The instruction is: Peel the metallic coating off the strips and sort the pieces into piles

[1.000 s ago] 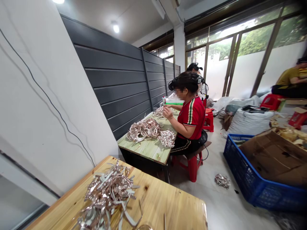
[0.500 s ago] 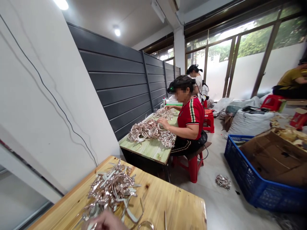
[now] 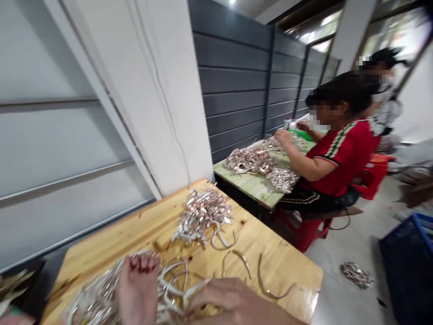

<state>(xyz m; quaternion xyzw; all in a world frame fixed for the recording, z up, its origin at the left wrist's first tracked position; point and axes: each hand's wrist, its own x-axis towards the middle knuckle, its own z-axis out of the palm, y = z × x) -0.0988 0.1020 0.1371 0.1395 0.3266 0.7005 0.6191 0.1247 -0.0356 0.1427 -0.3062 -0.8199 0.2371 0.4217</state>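
Observation:
My left hand (image 3: 139, 286) is at the lower middle, palm side toward me, with its fingers curled closed. Whatever they hold, if anything, is hidden. A heap of shiny rose-gold and white strips (image 3: 96, 289) lies around and beside it. My right hand (image 3: 225, 300) reaches in from the lower right, blurred, fingers bent around the end of a curved white strip (image 3: 196, 289). Between the hands lie more looped strips (image 3: 171, 275). Farther back on the wooden table (image 3: 280, 257) sits a second pile of metallic strips (image 3: 204, 212).
Loose curved strips (image 3: 270, 289) lie right of my hands. Beyond the table, a person in a red shirt (image 3: 348, 158) works at a green-topped table (image 3: 250, 185) with similar strips. A blue crate (image 3: 409, 262) and a strip bundle (image 3: 356, 275) are on the floor. A white wall (image 3: 162, 90) rises behind.
My view has swung left and down, so the table and its piles appear farther right. Both my hands now show, where only one blurred hand was at the bottom edge.

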